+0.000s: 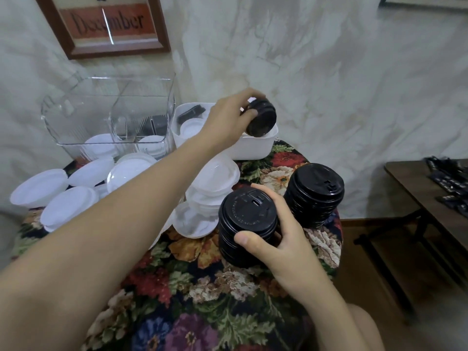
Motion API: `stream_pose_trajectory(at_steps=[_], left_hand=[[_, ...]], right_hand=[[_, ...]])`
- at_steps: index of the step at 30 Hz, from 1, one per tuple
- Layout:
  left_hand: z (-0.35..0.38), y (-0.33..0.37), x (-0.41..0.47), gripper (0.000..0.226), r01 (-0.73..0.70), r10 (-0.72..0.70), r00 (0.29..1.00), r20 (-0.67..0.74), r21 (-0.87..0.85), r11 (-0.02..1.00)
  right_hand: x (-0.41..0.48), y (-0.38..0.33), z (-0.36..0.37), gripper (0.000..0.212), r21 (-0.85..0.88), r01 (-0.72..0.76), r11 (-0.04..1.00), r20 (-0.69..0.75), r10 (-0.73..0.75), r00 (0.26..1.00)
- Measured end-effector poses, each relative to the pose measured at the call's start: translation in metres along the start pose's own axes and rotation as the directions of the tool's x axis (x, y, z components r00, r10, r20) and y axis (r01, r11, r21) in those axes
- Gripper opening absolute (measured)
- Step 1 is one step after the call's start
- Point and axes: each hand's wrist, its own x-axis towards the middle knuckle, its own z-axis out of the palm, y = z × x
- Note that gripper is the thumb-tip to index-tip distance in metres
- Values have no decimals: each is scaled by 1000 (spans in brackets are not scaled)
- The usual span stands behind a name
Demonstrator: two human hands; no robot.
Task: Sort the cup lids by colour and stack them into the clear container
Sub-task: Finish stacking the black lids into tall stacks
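Note:
My left hand (231, 117) reaches across the table and grips a few black lids (262, 119), tilted on edge over the white tub (255, 148). My right hand (274, 239) grips a tall stack of black lids (245, 219) standing on the floral cloth. A second black stack (314, 193) stands just right of it, untouched. Loose white lids (68, 206) lie at the left, and more white lids (215, 181) are piled in the middle. The clear container (106, 107) stands at the back left with white lids on its floor.
The white tub holds white lids and a dark lid. A floral cloth (197, 300) covers the small round table. A dark wooden side table (415, 188) with black items stands to the right. A framed sign (106, 24) hangs on the wall behind.

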Motion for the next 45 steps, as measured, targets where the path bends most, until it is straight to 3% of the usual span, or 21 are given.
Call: stream_pose_trajectory(at_steps=[3, 6, 9, 11, 19, 26, 29, 36, 39, 42, 45], left_hand=[[-27, 1, -25, 32, 70, -86, 995, -46, -280, 958], [-55, 4, -59, 29, 220, -234, 971, 39, -513, 829], [-73, -2, -93, 27, 447, -378, 894, 239, -514, 732], [-80, -12, -109, 27, 509, -417, 860, 295, -416, 754], [-81, -25, -127, 30, 372, -365, 920, 141, -28, 928], [-82, -6, -143, 89, 216, -275, 932, 237, 244, 945], [-81, -10, -142, 92, 186, -269, 933, 239, 319, 929], [-87, -7, -146, 73, 134, -159, 985, 74, 263, 955], [-89, -1, -150, 75, 165, -170, 986, 1, 215, 963], [-86, 14, -161, 62, 171, -171, 985, 2, -50, 984], [-75, 30, -176, 54, 152, -140, 987, 74, -180, 972]], right_hand=[[0, 1, 1, 69, -5, 13, 1000, -9, -13, 1000], [1, 4, 1, 69, -3, 28, 1000, -19, -28, 999], [2, 4, 3, 75, -6, 37, 999, -30, -37, 999], [1, 3, 5, 71, -3, 41, 999, -35, -42, 999], [-1, 1, 5, 67, 0, 46, 999, -44, -46, 998], [-1, 2, 5, 77, -16, 47, 999, -47, -47, 998], [-1, 3, 4, 73, -19, 45, 999, -46, -46, 998], [-1, 3, 4, 72, -21, 50, 999, -43, -51, 998], [-1, 3, 5, 75, -15, 50, 999, -42, -51, 998], [-1, 1, 5, 65, -19, 56, 998, -40, -57, 998], [-1, 1, 4, 70, -24, 63, 998, -33, -63, 997]])
